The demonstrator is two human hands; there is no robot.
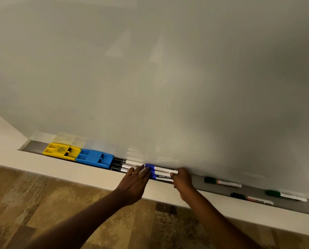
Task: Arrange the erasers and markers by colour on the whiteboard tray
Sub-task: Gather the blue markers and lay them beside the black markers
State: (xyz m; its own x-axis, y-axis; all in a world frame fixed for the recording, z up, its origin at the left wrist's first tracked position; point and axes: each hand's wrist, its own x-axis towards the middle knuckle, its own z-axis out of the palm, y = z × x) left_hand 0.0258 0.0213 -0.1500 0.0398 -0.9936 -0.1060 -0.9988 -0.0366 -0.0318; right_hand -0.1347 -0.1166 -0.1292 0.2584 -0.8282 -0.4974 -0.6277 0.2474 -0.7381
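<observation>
On the grey whiteboard tray (200,182) a yellow eraser (61,151) lies at the far left, and a blue eraser (94,158) touches its right side. Black markers (122,164) lie bunched right of the blue eraser. A group of blue markers (161,173) comes after them. My left hand (134,184) rests flat, fingers apart, against the cap ends of the blue markers. My right hand (183,182) presses on their other ends with curled fingers. Three green markers (222,182) (252,198) (285,194) lie scattered further right.
The whiteboard (168,78) fills the upper view. A cream wall ledge (96,175) runs under the tray. Below is a brown patterned floor (33,203).
</observation>
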